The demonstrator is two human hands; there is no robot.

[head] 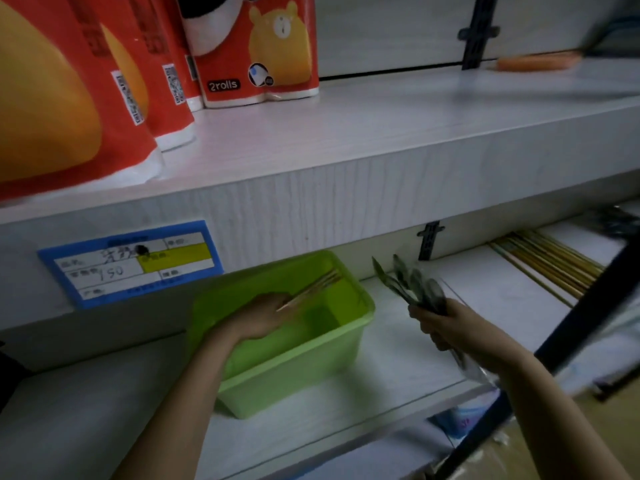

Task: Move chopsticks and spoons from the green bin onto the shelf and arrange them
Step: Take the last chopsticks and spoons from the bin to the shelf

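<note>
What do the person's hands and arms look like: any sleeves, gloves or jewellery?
The left hand and right hand are bare, ungloved. Both forearms are uncovered down to the frame's edge: no sleeves, watch or bracelet show. Motion blur hides anything as small as a ring.

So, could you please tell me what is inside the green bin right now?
A few chopsticks, held by the left hand inside the green bin. Its floor beside them looks bare; the hand hides the part beneath. The right hand holds spoons outside.

One green bin (360,306), one price label (130,263), four roll packs (259,46), two chopstick groups (317,288) and one spoon bundle (414,287) are recorded.
</note>
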